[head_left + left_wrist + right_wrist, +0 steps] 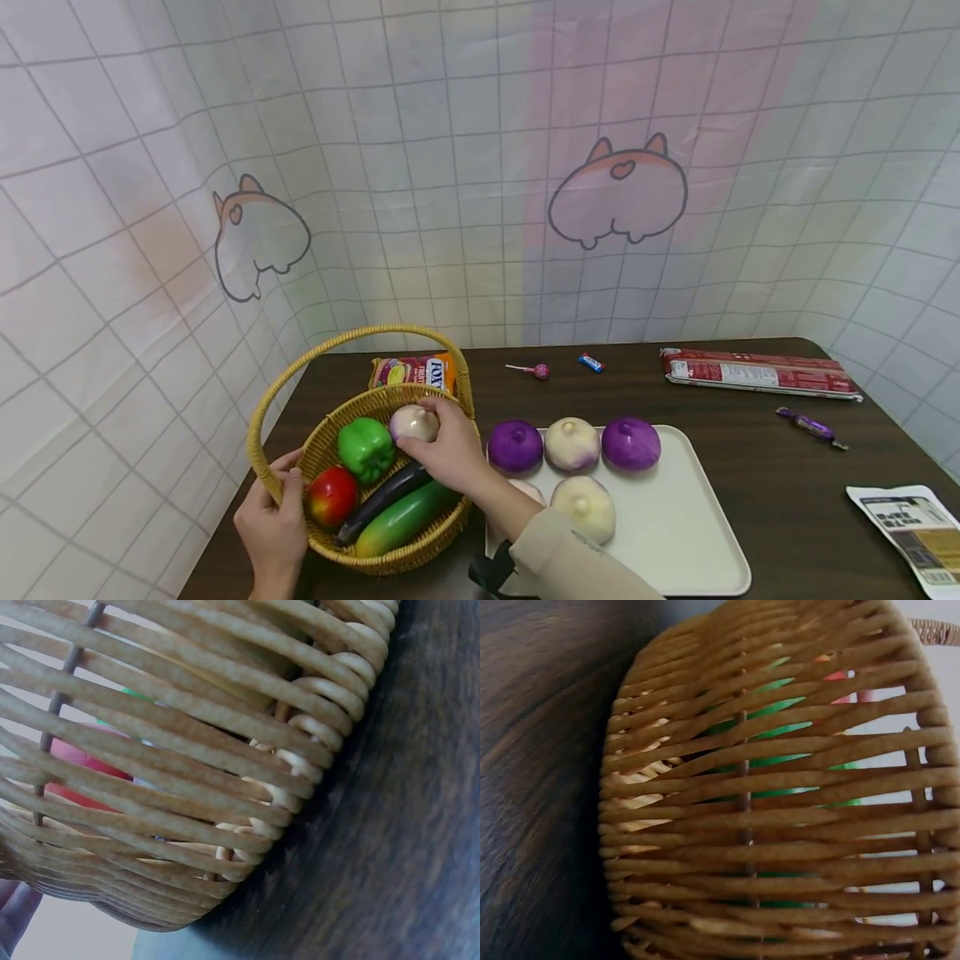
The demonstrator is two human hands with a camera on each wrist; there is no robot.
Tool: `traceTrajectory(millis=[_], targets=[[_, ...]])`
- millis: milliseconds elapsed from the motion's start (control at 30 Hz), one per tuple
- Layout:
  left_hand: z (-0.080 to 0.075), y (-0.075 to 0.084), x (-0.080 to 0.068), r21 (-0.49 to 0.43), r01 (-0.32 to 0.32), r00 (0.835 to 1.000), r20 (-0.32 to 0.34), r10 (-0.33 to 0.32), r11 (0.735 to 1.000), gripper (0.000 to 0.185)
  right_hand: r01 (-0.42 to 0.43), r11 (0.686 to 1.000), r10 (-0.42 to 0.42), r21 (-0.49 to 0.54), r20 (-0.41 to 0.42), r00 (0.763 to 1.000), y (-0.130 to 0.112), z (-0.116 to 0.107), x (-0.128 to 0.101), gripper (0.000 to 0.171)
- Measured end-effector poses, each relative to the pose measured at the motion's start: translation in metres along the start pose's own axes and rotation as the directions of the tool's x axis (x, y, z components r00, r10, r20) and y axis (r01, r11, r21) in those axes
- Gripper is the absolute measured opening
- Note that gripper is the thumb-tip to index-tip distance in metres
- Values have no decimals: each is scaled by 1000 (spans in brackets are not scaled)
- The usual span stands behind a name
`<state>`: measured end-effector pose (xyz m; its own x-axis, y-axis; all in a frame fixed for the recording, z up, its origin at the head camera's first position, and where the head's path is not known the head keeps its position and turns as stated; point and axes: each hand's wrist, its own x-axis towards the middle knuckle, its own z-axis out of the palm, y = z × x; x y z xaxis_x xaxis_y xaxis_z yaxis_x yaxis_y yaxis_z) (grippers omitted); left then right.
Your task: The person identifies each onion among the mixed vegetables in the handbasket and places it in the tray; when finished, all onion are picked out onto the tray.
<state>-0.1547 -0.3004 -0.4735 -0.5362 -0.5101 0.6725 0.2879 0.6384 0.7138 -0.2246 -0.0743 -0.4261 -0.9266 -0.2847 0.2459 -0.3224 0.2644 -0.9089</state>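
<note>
At the basket's left side, my left hand (274,523) grips the rim by the foot of the handle. The yellow wicker basket (405,563) stands on the table, its woven wall close up in both wrist views. Inside are a green bell pepper (366,450), a red apple (332,497), a dark eggplant (386,500) and a green cucumber (405,518). Reaching over the basket's right rim, my right hand (453,446) pinches a white, purple-tinged onion (414,423) between thumb and fingers, beside the pepper. The left wrist view shows only a bit of hand.
Right of the basket, a white tray (675,533) bears several purple and white onions, one partly behind my right forearm. A snack packet (420,372), a lollipop (540,372), a small blue candy (592,362), a long red package (757,372), a purple candy (813,427) and a pouch (911,529) lie around.
</note>
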Motion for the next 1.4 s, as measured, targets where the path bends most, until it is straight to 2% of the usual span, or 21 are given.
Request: traceTrajectory(millis=[200,467,600,800,1100,1400], targets=[[-1,2,1,-9,0,1000,-9,0,1000,19,-23,998,23,-51,-8,1000,3,6,7,61],[-3,0,0,-2,17,1000,-21,-17,1000,21,-140,990,140,33,-1,990,3,13,16,68],[-2,-1,-1,-1,21,1000,-17,-21,1000,22,-188,982,188,3,36,982,4,16,18,76],[1,-2,-1,-5,14,1000,-9,-14,1000,21,-178,982,182,-65,59,982,7,17,22,80],[0,1,0,-45,0,1000,1,0,999,20,-186,978,189,-93,29,981,10,18,25,70],[-1,3,-1,-56,14,1000,2,-14,998,21,-180,975,196,-128,125,973,10,20,27,81]])
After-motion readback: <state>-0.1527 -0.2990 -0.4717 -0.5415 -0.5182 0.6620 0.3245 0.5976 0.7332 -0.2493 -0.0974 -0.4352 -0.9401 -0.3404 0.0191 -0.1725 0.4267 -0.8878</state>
